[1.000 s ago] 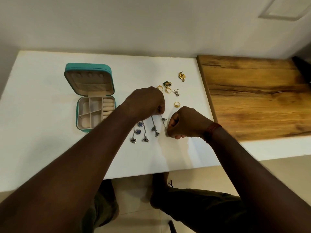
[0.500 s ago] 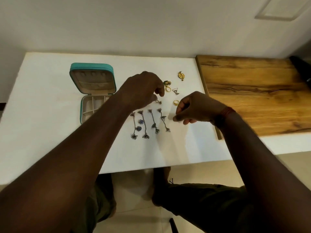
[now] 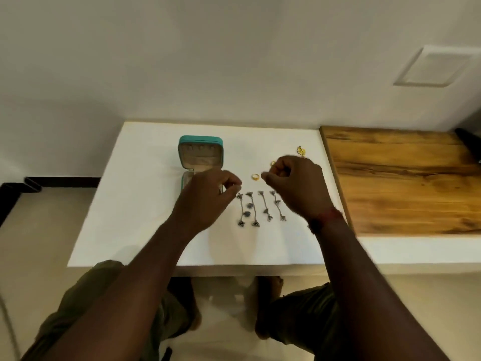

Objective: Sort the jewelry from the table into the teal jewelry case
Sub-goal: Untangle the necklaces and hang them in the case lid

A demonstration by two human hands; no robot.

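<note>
Lying in a neat row near the white table's front edge, four silver dangly earrings are kept easy to pick. Fingers are pinched on the left hand and right hand; whether anything is held cannot be told.

Counter: white, flat, rectangular; its near edge runs across the middle of the view, its far edge meets the wall.
Wooden board: brown with dark grain streaks, lying on the right part of the counter, its left edge a straight line from the wall toward the viewer.
Wall: plain, off-white, behind the counter.
Wall panel: pale rectangular recess, upper right of the wall.
Floor: beige, glossy, visible left of and beneath the counter.
Dark skirting: black strip along the wall's base at left, turning a corner.
Dark object: black, at the board's far right corner; too cut off to identify.
</note>
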